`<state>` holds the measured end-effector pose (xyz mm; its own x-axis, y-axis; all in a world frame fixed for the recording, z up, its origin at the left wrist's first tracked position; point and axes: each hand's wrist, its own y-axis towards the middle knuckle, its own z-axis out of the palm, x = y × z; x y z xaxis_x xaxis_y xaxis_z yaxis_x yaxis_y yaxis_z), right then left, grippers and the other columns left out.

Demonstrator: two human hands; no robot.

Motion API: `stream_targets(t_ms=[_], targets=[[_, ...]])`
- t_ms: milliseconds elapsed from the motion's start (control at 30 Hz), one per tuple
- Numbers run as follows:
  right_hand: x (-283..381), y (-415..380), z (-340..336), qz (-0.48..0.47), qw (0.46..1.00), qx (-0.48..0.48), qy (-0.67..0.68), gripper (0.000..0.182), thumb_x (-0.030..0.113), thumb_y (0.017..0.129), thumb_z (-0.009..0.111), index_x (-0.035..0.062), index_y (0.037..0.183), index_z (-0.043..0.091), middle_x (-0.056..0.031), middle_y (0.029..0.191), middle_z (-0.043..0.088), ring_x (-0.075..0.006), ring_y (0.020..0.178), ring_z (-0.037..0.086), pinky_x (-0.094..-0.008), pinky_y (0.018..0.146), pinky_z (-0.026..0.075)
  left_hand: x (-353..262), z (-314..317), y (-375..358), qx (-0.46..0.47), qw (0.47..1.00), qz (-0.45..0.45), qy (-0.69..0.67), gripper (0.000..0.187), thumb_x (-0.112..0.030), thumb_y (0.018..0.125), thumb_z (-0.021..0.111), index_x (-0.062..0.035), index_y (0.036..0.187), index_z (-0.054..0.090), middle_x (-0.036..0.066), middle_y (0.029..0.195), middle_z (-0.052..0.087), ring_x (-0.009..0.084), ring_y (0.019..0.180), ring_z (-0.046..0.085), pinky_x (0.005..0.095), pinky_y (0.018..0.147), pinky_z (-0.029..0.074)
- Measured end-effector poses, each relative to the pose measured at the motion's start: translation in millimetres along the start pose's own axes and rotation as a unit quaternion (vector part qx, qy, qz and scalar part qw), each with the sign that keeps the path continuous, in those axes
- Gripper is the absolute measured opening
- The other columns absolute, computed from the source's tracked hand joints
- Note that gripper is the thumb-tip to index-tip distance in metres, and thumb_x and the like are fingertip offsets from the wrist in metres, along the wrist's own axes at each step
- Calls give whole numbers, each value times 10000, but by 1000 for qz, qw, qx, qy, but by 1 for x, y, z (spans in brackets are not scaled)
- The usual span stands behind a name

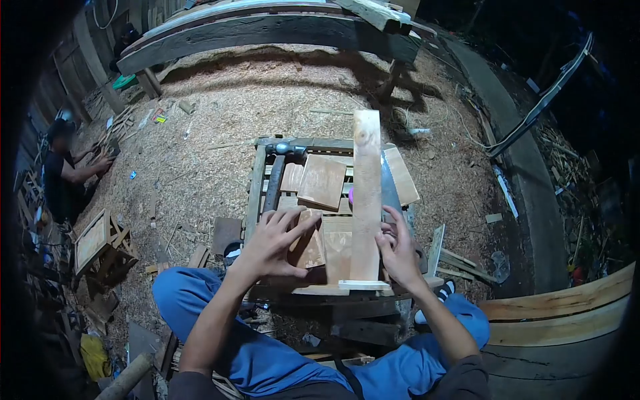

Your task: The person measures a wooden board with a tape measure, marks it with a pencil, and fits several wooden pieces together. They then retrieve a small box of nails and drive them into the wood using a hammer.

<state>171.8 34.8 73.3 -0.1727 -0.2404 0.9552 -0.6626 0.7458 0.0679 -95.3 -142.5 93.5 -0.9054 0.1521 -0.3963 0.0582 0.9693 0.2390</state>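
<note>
Long plank (366, 193) on frame (255, 187) — hammer (277, 175) left.

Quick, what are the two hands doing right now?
Left hand: open, fingers spread flat on a small wood piece.
Right hand: open, fingers against the edge of the long plank, not gripping.

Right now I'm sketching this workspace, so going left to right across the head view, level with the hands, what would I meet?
Small wooden frame on the ground → left hand on the small boards → long upright plank → right hand at the plank's edge → curved pale planks.
</note>
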Motion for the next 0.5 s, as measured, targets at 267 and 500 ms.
stream_targets(t_ms=[267,500], targets=[[9,-22,4,26,988,81,-127,751,189,990,740,85,1624,352,-190,1293,600,-196,965,618,-347,871,547,3,21,11,27,998,-30,39,1217,-510,574,921,-201,1631,404,197,1475,503,419,1363,476,534,1130,379],[8,-34,15,3,982,97,-160,818,146,934,758,59,1623,326,-237,1481,497,-285,1096,646,-315,769,567,4,23,8,56,993,-83,58,1116,-492,625,914,-272,1607,432,243,1515,458,455,1378,450,560,1157,349]])
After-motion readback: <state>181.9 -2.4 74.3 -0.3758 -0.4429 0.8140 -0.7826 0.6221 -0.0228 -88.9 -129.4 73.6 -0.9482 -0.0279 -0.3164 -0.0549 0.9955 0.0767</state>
